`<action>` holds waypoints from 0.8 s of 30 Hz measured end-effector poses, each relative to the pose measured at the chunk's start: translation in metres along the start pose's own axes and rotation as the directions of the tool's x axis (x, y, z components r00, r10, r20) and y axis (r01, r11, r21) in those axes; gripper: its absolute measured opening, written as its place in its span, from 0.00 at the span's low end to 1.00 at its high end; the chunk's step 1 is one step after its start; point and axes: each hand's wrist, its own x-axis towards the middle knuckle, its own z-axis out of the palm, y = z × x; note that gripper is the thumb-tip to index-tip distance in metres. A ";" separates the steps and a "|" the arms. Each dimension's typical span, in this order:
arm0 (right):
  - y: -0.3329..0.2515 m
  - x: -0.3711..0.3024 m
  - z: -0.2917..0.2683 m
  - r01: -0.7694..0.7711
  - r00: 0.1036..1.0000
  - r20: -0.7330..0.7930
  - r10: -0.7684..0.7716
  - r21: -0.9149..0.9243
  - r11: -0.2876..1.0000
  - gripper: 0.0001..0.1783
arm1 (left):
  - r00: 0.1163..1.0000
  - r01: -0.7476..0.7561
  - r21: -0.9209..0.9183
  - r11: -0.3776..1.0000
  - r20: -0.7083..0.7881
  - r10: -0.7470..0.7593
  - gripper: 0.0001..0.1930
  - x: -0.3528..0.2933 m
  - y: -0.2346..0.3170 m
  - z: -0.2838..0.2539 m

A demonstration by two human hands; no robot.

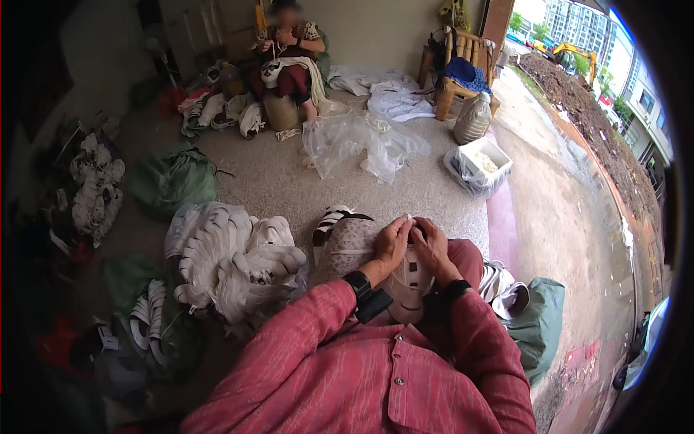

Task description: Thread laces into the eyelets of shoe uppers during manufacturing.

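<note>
"Where's the shoe piece?"

"The pale shoe piece (410,278) lies over the person's lap, its upper end under both hands. Small dark squares mark its front."

"And the fingers?"

"On the left hand (391,247) they're bent, pinching the upper end. The right hand (432,249) grips the same end just beside it, fingertips nearly meeting. A white bit sits between them, too small to make out."

"What's around the knees?"

"A patterned cloth (352,246) covers the left knee. On the floor (271,186), just left of that, a heap of white shoe pieces (231,253); a green bag (173,181) lies beyond the heap. By the right leg there's another green bag (541,318)."

"Further off?"

"Near the floor's right edge, a white box (473,168) in clear plastic. Toward the far edge, a crumpled plastic sheet (365,145) and a wooden chair (466,47) with blue cloth (465,74) on it. Left of the chair a co-worker (293,50) sits, a white shoe piece (272,72) in the lap."
</note>
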 end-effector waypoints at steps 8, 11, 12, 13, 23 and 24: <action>0.011 0.011 0.004 0.074 0.997 0.016 -0.076 0.104 0.992 0.20 | 0.995 -0.060 0.006 0.998 -0.075 0.060 0.16 0.004 -0.003 0.002; 0.010 0.010 0.007 0.092 0.996 0.003 -0.092 0.045 0.995 0.20 | 0.995 -0.062 0.014 0.998 -0.083 0.063 0.21 0.004 -0.009 0.001; 0.010 0.008 0.004 0.069 0.998 0.003 -0.070 0.024 0.997 0.20 | 0.996 -0.050 0.044 0.998 -0.069 0.053 0.21 0.002 -0.006 0.004; 0.012 0.006 0.006 0.050 0.999 0.009 -0.050 0.008 0.999 0.20 | 0.997 -0.034 0.079 0.996 -0.064 0.039 0.21 -0.001 -0.003 0.003; 0.001 0.004 0.004 -0.113 0.993 -0.044 0.112 -0.020 0.993 0.19 | 0.998 -0.033 0.049 0.998 -0.053 0.035 0.17 0.003 0.017 0.009; 0.001 0.007 0.005 -0.103 0.994 -0.045 0.102 -0.019 0.994 0.19 | 0.997 -0.040 0.050 0.998 -0.060 0.043 0.17 0.006 0.014 0.007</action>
